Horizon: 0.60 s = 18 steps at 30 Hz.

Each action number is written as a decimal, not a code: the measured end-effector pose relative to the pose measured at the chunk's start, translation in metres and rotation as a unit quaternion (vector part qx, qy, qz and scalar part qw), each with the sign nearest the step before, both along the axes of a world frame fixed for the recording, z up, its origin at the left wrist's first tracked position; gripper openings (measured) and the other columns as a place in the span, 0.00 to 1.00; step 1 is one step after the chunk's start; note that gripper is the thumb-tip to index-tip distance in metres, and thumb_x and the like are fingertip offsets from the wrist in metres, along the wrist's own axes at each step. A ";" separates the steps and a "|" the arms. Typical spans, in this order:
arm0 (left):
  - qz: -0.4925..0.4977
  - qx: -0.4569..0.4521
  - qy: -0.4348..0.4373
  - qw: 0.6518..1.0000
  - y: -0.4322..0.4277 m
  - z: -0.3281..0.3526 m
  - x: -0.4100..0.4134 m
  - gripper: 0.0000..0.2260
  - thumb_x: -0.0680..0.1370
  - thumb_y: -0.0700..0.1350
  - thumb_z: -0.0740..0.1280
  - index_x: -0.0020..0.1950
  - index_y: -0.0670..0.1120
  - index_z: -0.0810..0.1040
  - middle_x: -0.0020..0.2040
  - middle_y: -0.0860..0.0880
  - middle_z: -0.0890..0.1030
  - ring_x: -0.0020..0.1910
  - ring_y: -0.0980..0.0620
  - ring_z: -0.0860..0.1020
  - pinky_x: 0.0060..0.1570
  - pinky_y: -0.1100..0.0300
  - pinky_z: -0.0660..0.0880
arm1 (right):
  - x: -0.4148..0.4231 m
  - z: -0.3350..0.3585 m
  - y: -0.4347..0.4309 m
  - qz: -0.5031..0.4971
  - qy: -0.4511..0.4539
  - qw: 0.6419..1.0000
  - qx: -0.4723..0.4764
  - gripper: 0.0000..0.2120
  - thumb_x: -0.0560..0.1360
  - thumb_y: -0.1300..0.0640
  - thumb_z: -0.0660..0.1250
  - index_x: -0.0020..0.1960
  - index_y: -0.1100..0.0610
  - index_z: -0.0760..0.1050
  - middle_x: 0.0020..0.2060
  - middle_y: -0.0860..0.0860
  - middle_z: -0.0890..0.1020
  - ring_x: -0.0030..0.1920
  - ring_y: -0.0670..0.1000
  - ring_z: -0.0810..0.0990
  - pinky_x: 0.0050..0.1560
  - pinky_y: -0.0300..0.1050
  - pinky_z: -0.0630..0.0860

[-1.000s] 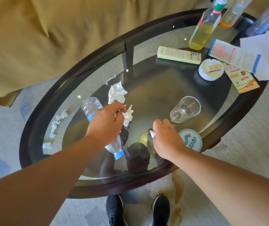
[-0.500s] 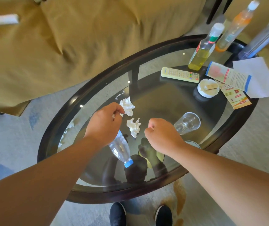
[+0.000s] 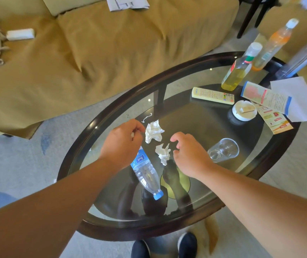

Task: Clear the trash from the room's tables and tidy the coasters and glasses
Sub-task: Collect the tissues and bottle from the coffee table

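In the head view, a clear plastic water bottle (image 3: 146, 172) with a blue cap lay on its side on the oval glass table (image 3: 67, 164). The white writing on its blue label was too blurred to be read. The left hand (image 3: 123, 144) was held over the bottle's base, and a white tissue scrap (image 3: 132, 135) was pinched in its curled fingers. A larger crumpled tissue (image 3: 153, 131) and a smaller crumpled tissue (image 3: 163, 152) lay just beyond the bottle. The right hand (image 3: 190, 157) was held right of the bottle, its fingers loosely hooked and nothing gripped. A glass tumbler (image 3: 223, 150) lay tipped over farther right.
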State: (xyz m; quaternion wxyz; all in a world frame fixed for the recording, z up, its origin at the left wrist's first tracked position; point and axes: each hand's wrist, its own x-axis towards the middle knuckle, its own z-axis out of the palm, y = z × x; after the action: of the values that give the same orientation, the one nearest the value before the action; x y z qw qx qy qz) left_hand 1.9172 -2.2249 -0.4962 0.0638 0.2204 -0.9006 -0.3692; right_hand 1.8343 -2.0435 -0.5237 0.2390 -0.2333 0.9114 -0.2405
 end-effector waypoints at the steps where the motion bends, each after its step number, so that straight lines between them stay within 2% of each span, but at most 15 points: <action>1: 0.002 0.001 -0.005 1.000 0.000 -0.004 0.001 0.10 0.76 0.41 0.58 0.43 0.53 0.76 0.33 0.66 0.76 0.31 0.63 0.74 0.28 0.73 0.68 | 0.000 -0.004 -0.001 0.003 -0.007 1.000 0.005 0.16 0.77 0.61 0.59 0.64 0.49 0.68 0.52 0.49 0.69 0.43 0.50 0.75 0.44 0.44 0.71; 5: 0.022 0.006 -0.027 0.999 0.007 -0.019 0.002 0.11 0.76 0.41 0.57 0.43 0.53 0.76 0.32 0.66 0.76 0.27 0.62 0.74 0.25 0.73 0.67 | -0.002 -0.016 -0.004 0.043 -0.016 0.998 0.032 0.19 0.75 0.62 0.62 0.65 0.50 0.67 0.58 0.52 0.67 0.48 0.54 0.75 0.47 0.49 0.75; 12: 0.052 0.004 -0.026 0.998 0.016 -0.036 -0.009 0.11 0.76 0.42 0.57 0.42 0.56 0.75 0.34 0.65 0.76 0.27 0.62 0.75 0.25 0.73 0.66 | -0.011 -0.054 -0.011 0.154 -0.010 0.985 0.075 0.26 0.76 0.62 0.60 0.71 0.47 0.61 0.68 0.52 0.61 0.61 0.59 0.67 0.53 0.52 0.73; 15: 0.067 0.003 -0.024 0.997 0.015 -0.048 -0.008 0.10 0.76 0.42 0.58 0.43 0.55 0.76 0.34 0.64 0.76 0.29 0.62 0.74 0.27 0.73 0.67 | -0.014 -0.076 -0.019 0.182 -0.010 0.978 0.101 0.25 0.76 0.63 0.60 0.70 0.47 0.62 0.69 0.52 0.59 0.61 0.60 0.66 0.49 0.48 0.72; 18: 0.084 0.005 -0.034 0.996 0.013 -0.059 -0.006 0.10 0.76 0.43 0.58 0.43 0.56 0.76 0.30 0.62 0.75 0.29 0.60 0.72 0.29 0.72 0.67 | -0.015 -0.093 -0.021 0.206 0.008 0.972 0.117 0.22 0.75 0.61 0.62 0.67 0.49 0.64 0.66 0.52 0.62 0.58 0.59 0.67 0.47 0.48 0.73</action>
State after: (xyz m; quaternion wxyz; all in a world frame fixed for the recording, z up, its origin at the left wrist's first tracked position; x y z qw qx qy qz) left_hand 1.9109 -2.2118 -0.5556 0.0626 0.3078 -0.8787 -0.3595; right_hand 1.8196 -2.0647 -0.6171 0.3015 -0.3883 0.8675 -0.0760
